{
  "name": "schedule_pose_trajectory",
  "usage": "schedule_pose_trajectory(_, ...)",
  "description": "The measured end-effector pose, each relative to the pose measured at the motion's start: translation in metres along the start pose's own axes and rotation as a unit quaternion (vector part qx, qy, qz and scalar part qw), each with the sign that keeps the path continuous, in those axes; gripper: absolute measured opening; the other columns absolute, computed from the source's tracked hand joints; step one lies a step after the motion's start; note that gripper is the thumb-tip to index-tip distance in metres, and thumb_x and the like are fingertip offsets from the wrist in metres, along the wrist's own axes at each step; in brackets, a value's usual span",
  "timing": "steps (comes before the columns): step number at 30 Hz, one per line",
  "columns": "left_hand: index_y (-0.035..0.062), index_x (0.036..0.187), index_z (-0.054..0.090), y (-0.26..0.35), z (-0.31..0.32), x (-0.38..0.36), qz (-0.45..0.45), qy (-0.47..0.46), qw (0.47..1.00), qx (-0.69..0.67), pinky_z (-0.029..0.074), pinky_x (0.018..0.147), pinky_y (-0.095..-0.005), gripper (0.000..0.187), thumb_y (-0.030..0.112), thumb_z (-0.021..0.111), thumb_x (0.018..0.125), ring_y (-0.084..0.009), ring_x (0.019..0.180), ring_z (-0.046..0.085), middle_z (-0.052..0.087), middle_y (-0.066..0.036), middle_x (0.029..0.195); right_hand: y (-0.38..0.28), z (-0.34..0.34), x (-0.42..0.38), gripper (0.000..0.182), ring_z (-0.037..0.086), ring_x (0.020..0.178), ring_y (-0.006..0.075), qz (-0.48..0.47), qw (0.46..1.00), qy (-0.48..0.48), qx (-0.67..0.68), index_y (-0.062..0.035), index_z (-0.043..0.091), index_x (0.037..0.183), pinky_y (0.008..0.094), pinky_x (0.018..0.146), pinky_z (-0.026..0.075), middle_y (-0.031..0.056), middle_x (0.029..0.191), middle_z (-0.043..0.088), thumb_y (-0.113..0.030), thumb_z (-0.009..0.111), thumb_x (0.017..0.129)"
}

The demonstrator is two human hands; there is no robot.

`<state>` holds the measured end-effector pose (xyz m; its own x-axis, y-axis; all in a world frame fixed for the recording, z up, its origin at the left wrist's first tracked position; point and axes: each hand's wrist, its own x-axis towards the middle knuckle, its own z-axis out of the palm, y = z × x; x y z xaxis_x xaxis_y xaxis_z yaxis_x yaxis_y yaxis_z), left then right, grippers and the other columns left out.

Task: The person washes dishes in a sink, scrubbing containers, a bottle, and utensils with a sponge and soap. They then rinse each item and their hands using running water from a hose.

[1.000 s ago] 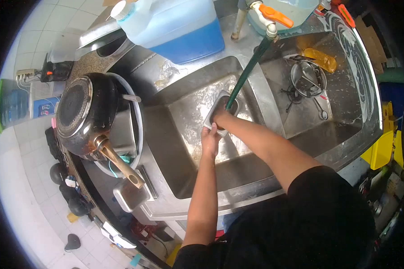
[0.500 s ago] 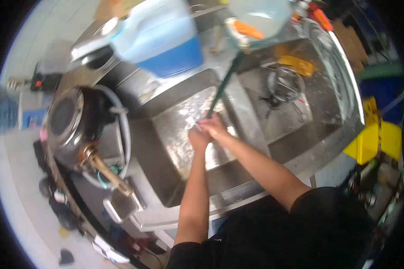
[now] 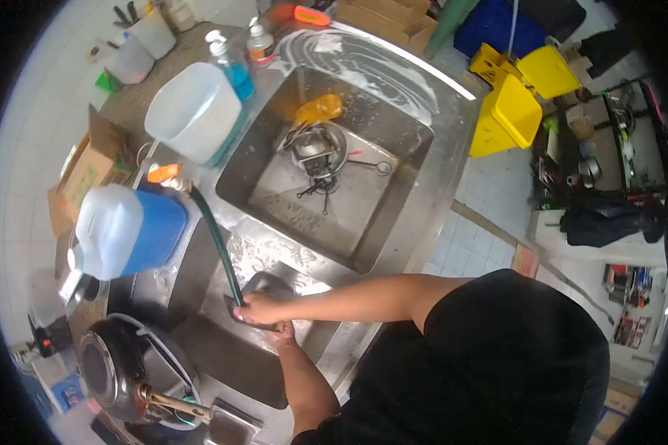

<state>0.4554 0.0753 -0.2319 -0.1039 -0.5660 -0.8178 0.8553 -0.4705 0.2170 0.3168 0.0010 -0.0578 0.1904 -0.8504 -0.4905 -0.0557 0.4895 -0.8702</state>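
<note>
My right hand (image 3: 261,308) is closed around the lower end of a green hose (image 3: 217,236), which runs from a tap with an orange handle (image 3: 163,173). Just below it, my left hand (image 3: 282,335) grips the near edge of a dark, shallow rectangular tray (image 3: 269,285), its fingers partly hidden. The tray is tilted inside the near sink basin (image 3: 237,356), under the hose end. Wet, shiny metal shows on the basin floor around it.
The other basin (image 3: 356,222) holds a metal pot with utensils (image 3: 319,148) and an orange-yellow item (image 3: 321,108). A jug of blue liquid (image 3: 137,230), a white tub (image 3: 193,111) and a soap bottle (image 3: 236,70) stand behind. A dark pan (image 3: 104,363) lies at lower left.
The view has swung to the right. The dark tray now shows in my left hand under the hose; earlier both hands were together at the hose end.
</note>
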Motion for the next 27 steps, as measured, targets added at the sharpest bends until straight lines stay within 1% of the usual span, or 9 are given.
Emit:
schedule_pose_trajectory(2, 0.0043, 0.118, 0.058, -0.013, -0.001, 0.001, -0.020, -0.026, 0.998, -0.056, 0.056, 0.079, -0.0416, 0.037, 0.036, 0.053, 0.100, -0.0241, 0.084, 0.066, 0.064, -0.011, 0.106, 0.015, 0.004, 0.010, 0.047, 0.070, 0.069, 0.0300, -0.049, 0.992, 0.020, -0.117, 0.0047, 0.065, 0.088, 0.0442, 0.066, 0.053, 0.0152, 0.070, 0.068, -0.041, 0.062, 0.095)
schedule_pose_trajectory(9, 0.0031, 0.128, 0.053, -0.028, 0.002, 0.005, -0.022, -0.060, 0.983, -0.172, 0.054, 0.086, -0.0400, 0.043, 0.038, 0.047, 0.103, -0.0250, 0.091, 0.065, 0.061, -0.012, 0.116, -0.009, -0.010, -0.009, 0.032, 0.064, 0.055, 0.0187, 0.027, 0.996, -0.028, 0.080, 0.0005, 0.062, 0.083, 0.0351, 0.053, 0.049, 0.0068, 0.062, 0.064, -0.029, 0.068, 0.093)
schedule_pose_trajectory(11, 0.0029, 0.130, 0.052, -0.021, 0.002, 0.014, 0.007, -0.093, 0.989, -0.119, 0.053, 0.088, -0.0405, 0.045, 0.039, 0.046, 0.103, -0.0251, 0.095, 0.064, 0.060, -0.012, 0.118, 0.006, 0.005, -0.005, 0.034, 0.065, 0.055, 0.0200, 0.009, 0.991, -0.010, 0.130, 0.0004, 0.062, 0.084, 0.0356, 0.054, 0.051, 0.0069, 0.062, 0.065, -0.032, 0.067, 0.092)
schedule_pose_trajectory(16, 0.0027, 0.130, 0.052, 0.020, 0.016, 0.057, 0.100, -0.192, 0.972, 0.093, 0.049, 0.098, -0.0445, 0.046, 0.041, 0.046, 0.104, -0.0250, 0.108, 0.061, 0.060, -0.011, 0.120, 0.000, -0.012, 0.015, 0.045, 0.071, 0.078, 0.0279, 0.014, 0.993, -0.022, -0.114, 0.0022, 0.066, 0.091, 0.0428, 0.073, 0.054, 0.0141, 0.076, 0.070, -0.043, 0.064, 0.091)
schedule_pose_trajectory(19, -0.0002, 0.126, 0.052, 0.021, 0.098, -0.014, 0.170, 0.033, 0.931, 0.323, 0.055, 0.088, -0.0412, 0.038, 0.025, 0.060, 0.098, -0.0250, 0.105, 0.064, 0.061, -0.013, 0.119, 0.012, -0.023, 0.033, 0.039, 0.066, 0.069, 0.0230, -0.024, 0.999, -0.027, 0.005, 0.0003, 0.068, 0.080, 0.0401, 0.066, 0.051, 0.0129, 0.073, 0.068, -0.038, 0.068, 0.089)
schedule_pose_trajectory(22, 0.0010, 0.111, 0.058, 0.030, 0.124, -0.038, 0.216, 0.071, 0.880, 0.416, 0.061, 0.070, -0.0381, 0.021, 0.007, 0.063, 0.092, -0.0243, 0.087, 0.070, 0.068, -0.012, 0.100, 0.087, -0.013, 0.095, 0.036, 0.063, 0.065, 0.0208, -0.077, 0.957, 0.000, 0.281, -0.0005, 0.068, 0.077, 0.0392, 0.064, 0.050, 0.0108, 0.072, 0.068, -0.035, 0.069, 0.086)
schedule_pose_trajectory(24, 0.0040, 0.105, 0.055, 0.042, 0.092, -0.022, 0.229, 0.105, 0.906, 0.341, 0.059, 0.053, -0.0339, 0.018, 0.002, 0.064, 0.090, -0.0196, 0.081, 0.069, 0.067, -0.011, 0.095, 0.103, -0.016, 0.119, 0.025, 0.068, 0.071, 0.0254, 0.029, 0.990, -0.062, 0.122, -0.0028, 0.072, 0.083, 0.0425, 0.068, 0.053, 0.0142, 0.081, 0.072, -0.026, 0.064, 0.085)
schedule_pose_trajectory(25, 0.0035, 0.104, 0.059, 0.047, 0.094, -0.033, 0.208, 0.096, 0.892, 0.389, 0.059, 0.056, -0.0331, 0.016, 0.004, 0.066, 0.090, -0.0177, 0.082, 0.069, 0.068, -0.009, 0.095, 0.102, -0.007, 0.128, 0.024, 0.070, 0.081, 0.0283, -0.009, 0.990, -0.058, -0.125, -0.0036, 0.074, 0.090, 0.0435, 0.073, 0.054, 0.0157, 0.090, 0.073, -0.024, 0.062, 0.086)
schedule_pose_trajectory(27, 0.0019, 0.107, 0.062, 0.052, 0.100, -0.050, 0.190, 0.054, 0.874, 0.444, 0.061, 0.060, -0.0326, 0.017, 0.006, 0.066, 0.091, -0.0162, 0.078, 0.068, 0.069, -0.007, 0.097, 0.073, -0.011, 0.125, 0.031, 0.068, 0.110, 0.0343, 0.016, 0.904, -0.141, -0.403, -0.0063, 0.075, 0.110, 0.0451, 0.091, 0.055, 0.0176, 0.118, 0.070, -0.019, 0.056, 0.089)
